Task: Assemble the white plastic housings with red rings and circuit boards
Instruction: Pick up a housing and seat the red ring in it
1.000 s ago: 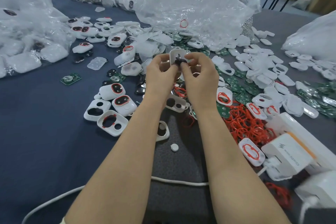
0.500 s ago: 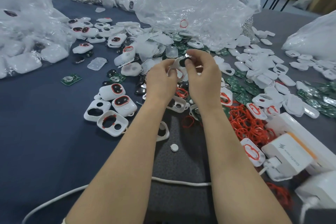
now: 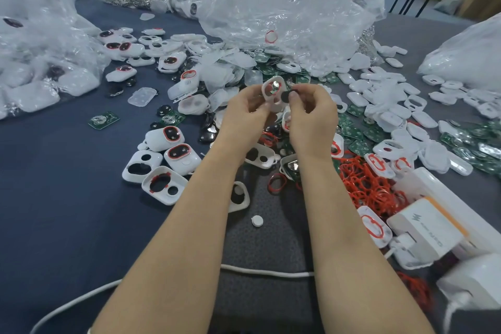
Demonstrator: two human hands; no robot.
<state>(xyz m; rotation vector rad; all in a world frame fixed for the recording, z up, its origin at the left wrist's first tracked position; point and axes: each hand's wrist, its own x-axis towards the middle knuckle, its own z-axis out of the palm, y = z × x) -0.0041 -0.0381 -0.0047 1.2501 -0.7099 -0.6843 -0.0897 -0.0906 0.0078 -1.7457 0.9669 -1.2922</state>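
My left hand (image 3: 244, 114) holds a white plastic housing (image 3: 273, 93) upright above the table, its opening edged with a red ring. My right hand (image 3: 311, 114) pinches a small black oval piece (image 3: 286, 95) right beside the housing. Loose red rings (image 3: 368, 184) lie in a heap at the right. Green circuit boards (image 3: 355, 133) are scattered behind my hands, and one circuit board (image 3: 103, 120) lies alone at the left. Several housings, such as a ringed one (image 3: 164, 184), sit at the lower left.
Crumpled clear plastic bags (image 3: 284, 8) fill the back and left (image 3: 40, 62). White shells (image 3: 379, 89) spread across the right. A white charger box (image 3: 425, 228) and a white cable (image 3: 265, 271) lie near me. A dark grey pad (image 3: 271, 238) lies under my forearms.
The housing has turned in my left hand so that its ringed opening faces me. My right hand has pulled the black piece off to the housing's right side.
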